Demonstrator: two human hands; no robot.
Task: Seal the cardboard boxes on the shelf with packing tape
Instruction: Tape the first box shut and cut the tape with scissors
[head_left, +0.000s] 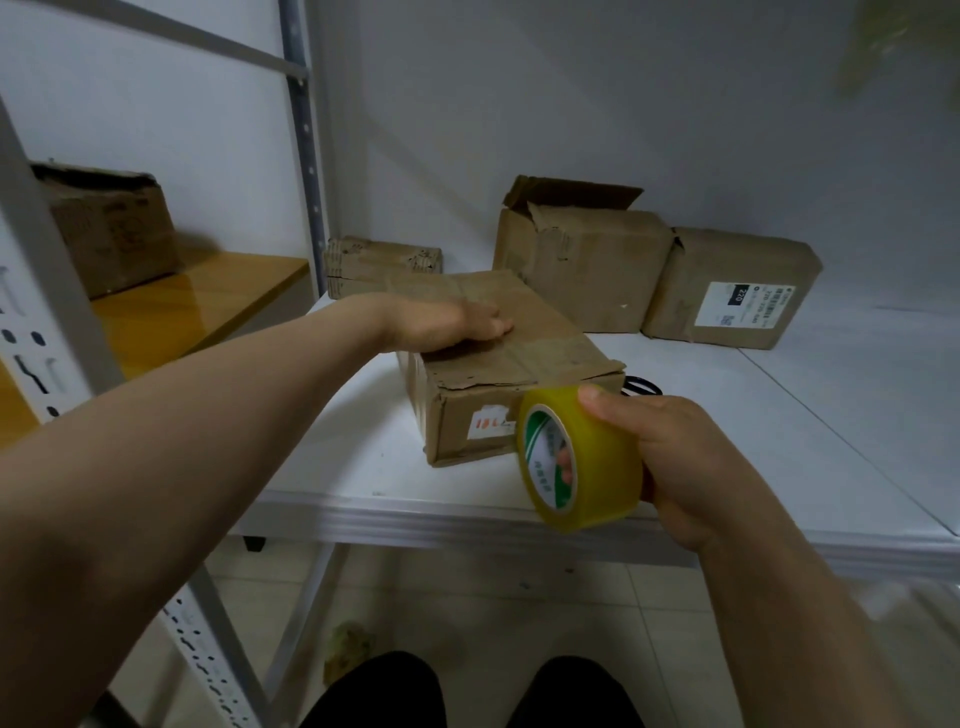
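A worn cardboard box (524, 358) lies on the white shelf (363, 467) near its front edge, flaps folded down. My left hand (441, 325) rests flat on the box's top, fingers straight, pressing the flaps. My right hand (670, 462) grips a roll of yellowish packing tape (582, 462) at the box's front right corner, thumb on the roll's outside, fingers through its core. The roll touches or nearly touches the box's front face.
Behind stand an open-flapped box (582, 270), a box with a white label (732, 288) and a small flat box (382, 265). Another box (111, 228) sits on a wooden shelf (197, 306) at left. A dark object (641, 387) lies behind the near box. Grey uprights (47, 291) frame the left.
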